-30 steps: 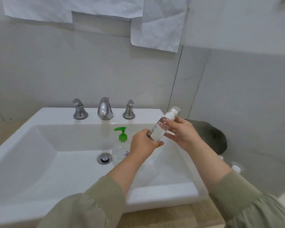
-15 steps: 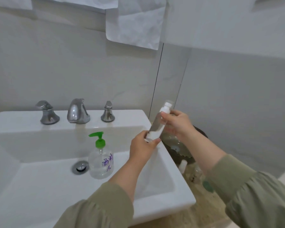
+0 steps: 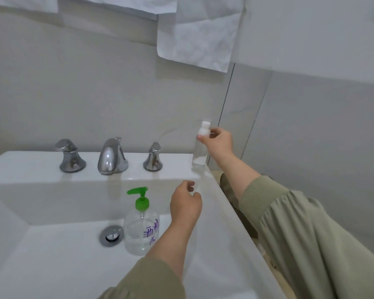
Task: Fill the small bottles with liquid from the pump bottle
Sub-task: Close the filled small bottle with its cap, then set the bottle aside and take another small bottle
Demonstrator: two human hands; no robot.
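A small clear bottle (image 3: 199, 152) with a white cap stands upright on the back right corner of the white sink (image 3: 52, 266). My right hand (image 3: 219, 140) pinches it near the cap. My left hand (image 3: 185, 204) hovers over the basin with its fingers loosely curled, holding nothing. The pump bottle (image 3: 141, 225), clear with a green pump head and handwritten purple characters, stands in the basin just left of my left hand, beside the drain (image 3: 112, 235).
A chrome faucet (image 3: 112, 156) with two handles (image 3: 70, 156) (image 3: 153, 157) lines the sink's back ledge. Crumpled white paper (image 3: 198, 33) hangs on the wall above. A dark object (image 3: 226, 186) lies on the counter right of the sink.
My right hand carried the small bottle up and back and stood it on the sink's back corner. My left hand let go of it and dropped lower.
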